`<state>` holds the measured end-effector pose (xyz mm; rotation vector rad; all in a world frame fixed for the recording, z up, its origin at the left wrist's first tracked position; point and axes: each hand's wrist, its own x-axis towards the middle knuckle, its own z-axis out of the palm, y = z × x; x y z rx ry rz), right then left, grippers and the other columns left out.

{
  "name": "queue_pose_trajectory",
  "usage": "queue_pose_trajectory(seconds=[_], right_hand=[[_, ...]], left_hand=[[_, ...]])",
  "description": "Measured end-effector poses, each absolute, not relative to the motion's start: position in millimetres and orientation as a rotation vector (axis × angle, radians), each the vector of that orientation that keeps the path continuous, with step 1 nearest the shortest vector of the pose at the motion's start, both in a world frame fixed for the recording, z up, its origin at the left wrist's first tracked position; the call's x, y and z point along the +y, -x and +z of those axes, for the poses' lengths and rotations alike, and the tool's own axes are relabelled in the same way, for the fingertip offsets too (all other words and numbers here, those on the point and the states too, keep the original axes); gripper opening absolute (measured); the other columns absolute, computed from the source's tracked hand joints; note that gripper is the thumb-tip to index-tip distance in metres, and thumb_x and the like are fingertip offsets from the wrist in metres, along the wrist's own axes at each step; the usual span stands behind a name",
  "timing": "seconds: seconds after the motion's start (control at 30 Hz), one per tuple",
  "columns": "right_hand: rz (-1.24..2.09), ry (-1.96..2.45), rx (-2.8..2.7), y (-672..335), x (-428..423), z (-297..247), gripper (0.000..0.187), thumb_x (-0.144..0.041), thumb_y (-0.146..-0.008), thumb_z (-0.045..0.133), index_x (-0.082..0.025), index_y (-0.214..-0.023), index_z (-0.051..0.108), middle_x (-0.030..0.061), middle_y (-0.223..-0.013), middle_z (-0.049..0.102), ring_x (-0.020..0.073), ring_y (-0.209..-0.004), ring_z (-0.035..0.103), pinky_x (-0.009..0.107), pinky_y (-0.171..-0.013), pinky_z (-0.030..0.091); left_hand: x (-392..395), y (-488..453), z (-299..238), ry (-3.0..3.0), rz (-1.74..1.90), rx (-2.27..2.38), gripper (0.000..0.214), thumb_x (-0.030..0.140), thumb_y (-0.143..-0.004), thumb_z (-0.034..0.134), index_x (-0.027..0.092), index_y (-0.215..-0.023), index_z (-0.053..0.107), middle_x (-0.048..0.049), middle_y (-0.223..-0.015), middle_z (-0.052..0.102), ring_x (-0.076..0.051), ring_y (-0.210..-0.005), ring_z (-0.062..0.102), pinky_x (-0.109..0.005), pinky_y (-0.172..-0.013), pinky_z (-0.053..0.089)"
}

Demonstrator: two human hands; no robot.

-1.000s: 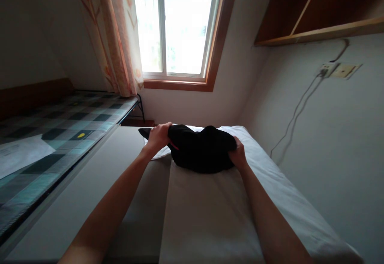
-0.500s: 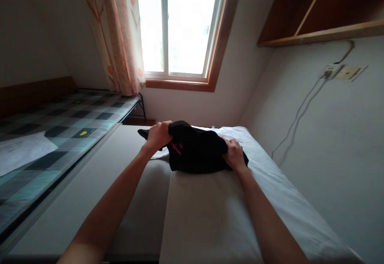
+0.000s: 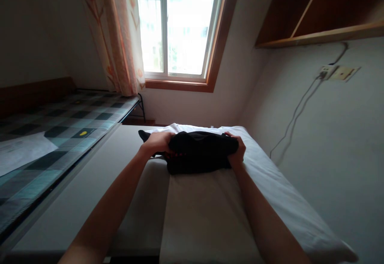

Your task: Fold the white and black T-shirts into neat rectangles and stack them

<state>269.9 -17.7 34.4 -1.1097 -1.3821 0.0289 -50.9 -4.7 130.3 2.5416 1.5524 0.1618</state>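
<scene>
A black garment (image 3: pixel 199 152) lies bunched on the white sheet (image 3: pixel 207 216) of the bed in front of me. My left hand (image 3: pixel 156 142) is closed on the garment's left edge. My right hand (image 3: pixel 237 150) grips its right edge, fingers curled over the cloth. A dark corner of the garment sticks out to the left past my left hand. Small pink marks show on the fabric near the left side. Both forearms reach forward from the bottom of the view.
A second bed with a checked teal cover (image 3: pixel 60 128) stands to the left, with a white paper (image 3: pixel 21 152) on it. Behind are a window (image 3: pixel 177 28) with a curtain (image 3: pixel 120 40). A wooden shelf (image 3: pixel 318 12) and a wall socket with cable (image 3: pixel 327 72) are on the right.
The garment has been flattened and lowered onto the sheet. My right hand shifted to the garment's right edge, and my left hand dropped slightly.
</scene>
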Motion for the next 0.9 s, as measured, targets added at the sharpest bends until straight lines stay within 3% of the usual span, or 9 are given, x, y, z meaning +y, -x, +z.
queue_pose_trajectory(seconds=[0.1,0.2,0.3,0.4,0.53,0.6,0.73,0.83,0.9], right_hand=[[-0.005,1.14,-1.312,-268,-18,42,0.019,-0.028,-0.069,0.054,-0.022,-0.087,0.053,0.0042,-0.089,0.07,0.0225,-0.084,0.064,0.035,-0.078,0.049],[-0.111,1.267,-1.341,-270,-16,55,0.018,-0.026,-0.068,0.053,-0.022,-0.086,0.054,0.0021,-0.079,0.066,0.0201,-0.074,0.059,0.032,-0.069,0.046],[-0.3,1.418,-1.51,-279,-10,84,0.019,-0.018,-0.074,0.049,-0.021,-0.091,0.057,0.0049,-0.087,0.065,0.0204,-0.08,0.058,0.033,-0.074,0.045],[-0.618,1.466,-1.712,-287,-6,130,0.021,-0.014,-0.081,0.047,-0.02,-0.096,0.06,0.0102,-0.098,0.064,0.0247,-0.093,0.056,0.041,-0.086,0.041],[-0.885,1.427,-1.611,-294,-9,198,0.022,-0.016,-0.085,0.047,-0.02,-0.103,0.061,0.0143,-0.112,0.059,0.0307,-0.109,0.05,0.052,-0.094,0.035],[-0.912,1.385,-1.562,-295,-17,227,0.018,-0.018,-0.084,0.05,-0.019,-0.098,0.061,0.013,-0.109,0.059,0.0311,-0.111,0.049,0.053,-0.098,0.034],[-0.584,1.462,-1.703,-309,-42,275,0.004,-0.021,-0.078,0.059,-0.018,-0.08,0.059,0.0055,-0.08,0.061,0.0258,-0.089,0.059,0.047,-0.089,0.044],[-0.121,1.451,-1.852,-336,-68,306,0.016,-0.029,-0.071,0.069,-0.018,-0.069,0.057,-0.0007,-0.064,0.058,0.0182,-0.069,0.056,0.037,-0.071,0.049],[0.169,1.389,-1.845,-356,-86,320,0.02,-0.032,-0.066,0.074,-0.019,-0.069,0.06,-0.0022,-0.06,0.059,0.0159,-0.062,0.055,0.035,-0.065,0.05]], left_hand=[[-10,43,132,-2.613,0.419,1.817,0.027,0.032,-0.076,0.064,0.027,-0.102,0.069,-0.0061,-0.095,0.071,-0.03,-0.095,0.065,-0.037,-0.08,0.04],[-7,36,134,-2.606,0.718,2.053,0.021,0.019,-0.081,0.054,0.024,-0.095,0.068,-0.0091,-0.096,0.069,-0.029,-0.097,0.063,-0.043,-0.086,0.036],[1,33,149,-2.549,1.01,2.19,0.024,0.017,-0.086,0.046,0.023,-0.094,0.068,-0.0119,-0.099,0.066,-0.031,-0.101,0.059,-0.047,-0.089,0.034],[5,35,177,-2.509,1.316,2.191,0.026,0.018,-0.088,0.045,0.023,-0.101,0.066,-0.0137,-0.109,0.064,-0.034,-0.11,0.053,-0.052,-0.094,0.03],[4,36,216,-2.525,1.602,2.024,0.025,0.018,-0.087,0.047,0.023,-0.104,0.064,-0.0137,-0.118,0.062,-0.036,-0.118,0.048,-0.056,-0.099,0.027],[1,35,232,-2.558,1.66,1.924,0.022,0.02,-0.085,0.051,0.022,-0.102,0.065,-0.0128,-0.115,0.063,-0.034,-0.118,0.05,-0.054,-0.101,0.029],[-5,35,258,-2.531,1.505,1.567,0.022,0.028,-0.075,0.065,0.016,-0.093,0.068,-0.0077,-0.094,0.068,-0.031,-0.102,0.061,-0.046,-0.093,0.043],[-21,39,274,-2.406,1.224,1.111,0.039,0.037,-0.067,0.073,0.013,-0.098,0.068,-0.0035,-0.086,0.069,-0.026,-0.088,0.065,-0.037,-0.08,0.052],[-40,41,283,-2.29,1.131,0.895,0.045,0.041,-0.07,0.071,0.015,-0.106,0.067,-0.0024,-0.088,0.07,-0.023,-0.085,0.066,-0.035,-0.076,0.054]])
